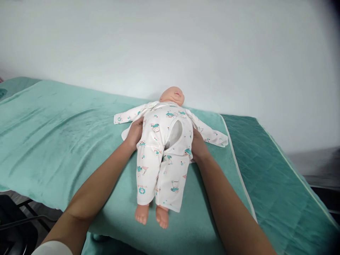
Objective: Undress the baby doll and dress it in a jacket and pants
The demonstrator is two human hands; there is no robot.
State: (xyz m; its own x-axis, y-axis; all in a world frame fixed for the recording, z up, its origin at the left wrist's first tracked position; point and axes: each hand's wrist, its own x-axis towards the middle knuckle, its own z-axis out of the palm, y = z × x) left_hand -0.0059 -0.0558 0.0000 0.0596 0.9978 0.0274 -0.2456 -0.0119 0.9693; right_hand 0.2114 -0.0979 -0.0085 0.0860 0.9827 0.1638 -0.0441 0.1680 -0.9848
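A baby doll [172, 95] lies on its back, head toward the wall, in a white printed long-sleeved top [211, 134] and matching split-crotch trousers [172, 177]. Its bare feet stick out of the trouser legs toward me, and both sleeves spread outward. My left hand [135, 132] is closed at the left side of the doll's waist, gripping the trousers there. At the opposite side, my right hand [198, 144] holds the trousers too. The fingertips of both hands are hidden behind the cloth and the doll's body. An oval opening shows in the trousers' front.
Under the doll a light green blanket [66, 141] covers the bed, with soft wrinkles at the left. A darker green quilted cover [265, 170] shows at the right. Behind stands a white wall [170, 42]. A dark chair-like object [16, 223] is at the lower left.
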